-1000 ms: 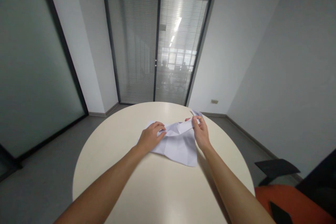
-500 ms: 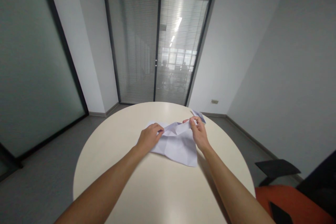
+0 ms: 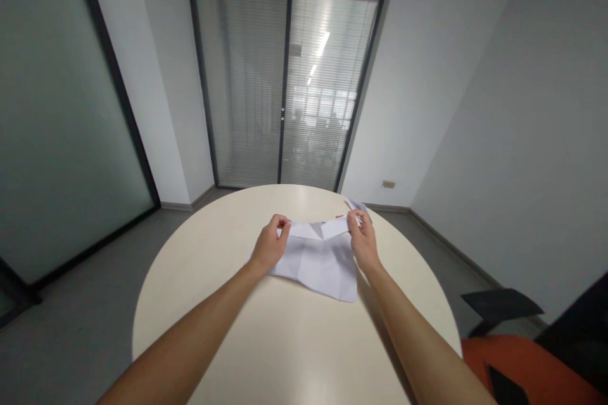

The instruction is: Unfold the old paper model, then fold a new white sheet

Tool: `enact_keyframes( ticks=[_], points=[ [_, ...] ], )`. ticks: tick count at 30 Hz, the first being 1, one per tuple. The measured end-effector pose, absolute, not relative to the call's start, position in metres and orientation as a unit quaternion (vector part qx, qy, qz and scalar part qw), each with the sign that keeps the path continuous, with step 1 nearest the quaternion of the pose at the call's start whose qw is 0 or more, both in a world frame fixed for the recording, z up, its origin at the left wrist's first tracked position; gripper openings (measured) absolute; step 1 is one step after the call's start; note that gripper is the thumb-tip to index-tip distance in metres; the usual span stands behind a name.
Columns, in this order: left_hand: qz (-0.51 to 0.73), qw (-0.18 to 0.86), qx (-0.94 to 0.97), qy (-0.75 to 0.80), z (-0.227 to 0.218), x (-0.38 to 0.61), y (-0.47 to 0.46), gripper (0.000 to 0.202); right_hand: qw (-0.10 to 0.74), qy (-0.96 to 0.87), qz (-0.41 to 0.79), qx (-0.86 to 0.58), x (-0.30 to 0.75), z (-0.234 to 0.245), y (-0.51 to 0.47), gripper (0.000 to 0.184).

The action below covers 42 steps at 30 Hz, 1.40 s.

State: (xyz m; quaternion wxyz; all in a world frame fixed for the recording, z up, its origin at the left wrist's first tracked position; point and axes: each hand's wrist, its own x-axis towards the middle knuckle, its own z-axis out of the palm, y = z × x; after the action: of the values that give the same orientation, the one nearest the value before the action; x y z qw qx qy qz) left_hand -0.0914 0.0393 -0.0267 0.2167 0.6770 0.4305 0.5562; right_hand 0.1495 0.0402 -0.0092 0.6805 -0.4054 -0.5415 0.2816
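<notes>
A creased sheet of white paper (image 3: 317,262) lies on the round cream table (image 3: 285,342), with its far edge lifted off the surface. My left hand (image 3: 268,245) pinches the paper's far left corner, fingers closed on it. My right hand (image 3: 363,240) pinches the far right part of the raised edge. The near part of the sheet rests flat between my two wrists. A small folded flap (image 3: 357,207) of paper sticks out just beyond my right fingers.
An orange seat with black armrest (image 3: 503,329) stands at the lower right beside the table. Glass doors with blinds (image 3: 285,82) face me across the grey floor. A frosted glass wall (image 3: 52,139) runs along the left.
My left hand has slid up from pressing on the sheet to pinching its far left corner, and the far edge now stretches straighter between both hands.
</notes>
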Motion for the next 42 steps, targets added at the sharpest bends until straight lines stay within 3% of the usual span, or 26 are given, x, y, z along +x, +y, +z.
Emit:
enact_keyframes(
  ticks=[9, 12, 15, 18, 22, 25, 29, 32, 35, 37, 39, 42],
  points=[
    [0.65, 0.371, 0.516, 0.416, -0.029, -0.092, 0.048, 0.024, 0.673, -0.547, 0.294, -0.402, 0.157, -0.011, 0.044, 0.038],
    [0.669, 0.375, 0.496, 0.409, -0.031, -0.093, 0.052, 0.023, 0.631, -0.574, 0.362, -0.376, 0.154, -0.007, 0.038, 0.04],
    [0.7, 0.393, 0.473, 0.363, -0.03, -0.092, 0.054, 0.023, 0.54, -0.651, 0.405, -0.348, 0.146, 0.001, 0.027, 0.06],
    [0.718, 0.417, 0.449, 0.329, -0.025, -0.088, 0.052, 0.026, 0.441, -0.738, 0.386, -0.333, 0.132, 0.006, 0.014, 0.044],
    [0.711, 0.48, 0.429, 0.281, -0.017, -0.082, 0.043, 0.032, 0.435, -0.76, 0.356, -0.326, 0.11, 0.006, 0.004, 0.027],
    [0.702, 0.511, 0.431, 0.247, -0.012, -0.079, 0.035, 0.035, 0.411, -0.758, 0.374, -0.341, 0.098, 0.003, 0.0, 0.027],
    [0.683, 0.546, 0.438, 0.208, -0.007, -0.074, 0.029, 0.034, 0.388, -0.753, 0.411, -0.336, 0.088, -0.002, 0.0, 0.042],
    [0.675, 0.558, 0.439, 0.199, -0.006, -0.072, 0.026, 0.033, 0.399, -0.761, 0.36, -0.363, 0.085, -0.004, 0.004, 0.045],
    [0.653, 0.553, 0.475, 0.204, -0.008, -0.074, 0.024, 0.034, 0.42, -0.76, 0.285, -0.407, 0.087, -0.002, 0.007, 0.034],
    [0.626, 0.542, 0.521, 0.208, -0.012, -0.073, 0.022, 0.046, 0.422, -0.753, 0.227, -0.45, 0.091, 0.001, 0.007, 0.026],
    [0.592, 0.528, 0.565, 0.23, -0.016, -0.068, 0.019, 0.074, 0.404, -0.751, 0.156, -0.498, 0.095, 0.005, 0.004, 0.024],
    [0.551, 0.509, 0.596, 0.286, -0.02, -0.055, 0.011, 0.095, 0.384, -0.763, 0.076, -0.515, 0.101, 0.011, -0.002, 0.037]
  ],
)
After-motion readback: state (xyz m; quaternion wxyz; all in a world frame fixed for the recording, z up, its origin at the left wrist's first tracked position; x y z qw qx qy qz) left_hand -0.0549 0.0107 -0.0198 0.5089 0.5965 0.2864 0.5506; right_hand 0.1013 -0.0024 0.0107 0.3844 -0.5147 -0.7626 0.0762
